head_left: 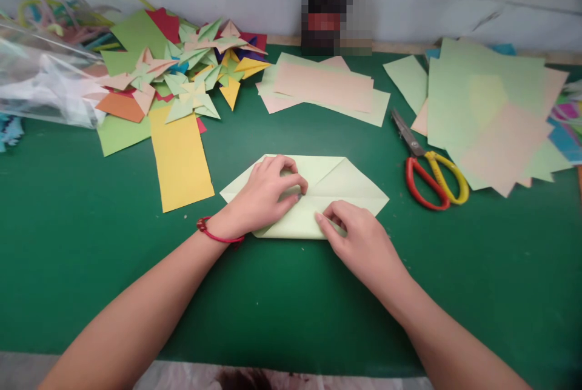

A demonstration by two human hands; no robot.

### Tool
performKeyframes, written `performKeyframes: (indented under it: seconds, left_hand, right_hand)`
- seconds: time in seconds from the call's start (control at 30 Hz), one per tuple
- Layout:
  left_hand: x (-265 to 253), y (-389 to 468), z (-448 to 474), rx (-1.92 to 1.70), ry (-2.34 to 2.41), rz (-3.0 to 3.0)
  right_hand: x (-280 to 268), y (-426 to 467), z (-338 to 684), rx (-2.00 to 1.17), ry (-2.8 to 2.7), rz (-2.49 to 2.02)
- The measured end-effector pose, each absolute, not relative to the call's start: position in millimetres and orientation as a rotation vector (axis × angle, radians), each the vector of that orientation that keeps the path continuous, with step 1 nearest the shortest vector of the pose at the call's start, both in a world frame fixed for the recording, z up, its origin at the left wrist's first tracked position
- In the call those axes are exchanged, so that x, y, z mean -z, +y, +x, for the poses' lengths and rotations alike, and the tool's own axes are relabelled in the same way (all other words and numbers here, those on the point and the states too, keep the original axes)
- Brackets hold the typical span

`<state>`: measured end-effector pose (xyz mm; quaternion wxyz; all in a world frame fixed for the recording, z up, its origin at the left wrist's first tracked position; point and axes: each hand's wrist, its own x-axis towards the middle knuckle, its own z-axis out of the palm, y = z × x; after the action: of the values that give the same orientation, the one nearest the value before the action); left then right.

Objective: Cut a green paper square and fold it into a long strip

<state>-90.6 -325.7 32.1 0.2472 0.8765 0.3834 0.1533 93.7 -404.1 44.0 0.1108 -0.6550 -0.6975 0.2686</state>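
A pale green sheet of paper [352, 181] lies in front of me, folded into a long six-sided shape with pointed ends. A lengthwise line runs across its middle, and slanting folds show at the corners. Over its left half, my left hand [273, 190] has curled fingers, with the thumb and index fingertips close together at the middle line. My right hand [354, 229] rests on the lower right part, its thumb and bent fingers closed against the paper. A red cord bracelet [222, 237] circles the left wrist. Both palms hide parts of the sheet.
Scissors [425, 165] with red and yellow handles lie to the right, beside stacked pale sheets [477, 93]. Further back are pink and green strips [322, 84]. Folded paper pieces [191, 77] pile up at the left above a yellow rectangle [182, 162], near a clear plastic bag [40, 74].
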Motion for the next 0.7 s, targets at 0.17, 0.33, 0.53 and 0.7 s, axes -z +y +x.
performKeyframes:
  seconds: [0.17, 0.33, 0.53, 0.7]
  left_hand:
    - [-32.4, -326.4, -89.9, -0.418, 1.051, 2.387]
    - [-32.7, -326.5, -90.3, -0.417, 1.053, 2.391]
    - [-32.9, -326.4, -90.5, -0.410, 1.046, 2.392]
    - [-33.0, -326.7, -90.8, -0.415, 1.046, 2.392]
  right_hand:
    - [-43.5, -403.3, 93.2, -0.792, -2.045, -1.919]
    - [-42.6, -403.2, 93.4, -0.797, -2.042, -1.930]
    - [-43.3, -404.1, 93.9, -0.800, -2.035, -1.932]
    - [-43.1, -403.8, 93.7, -0.794, -2.038, -1.926]
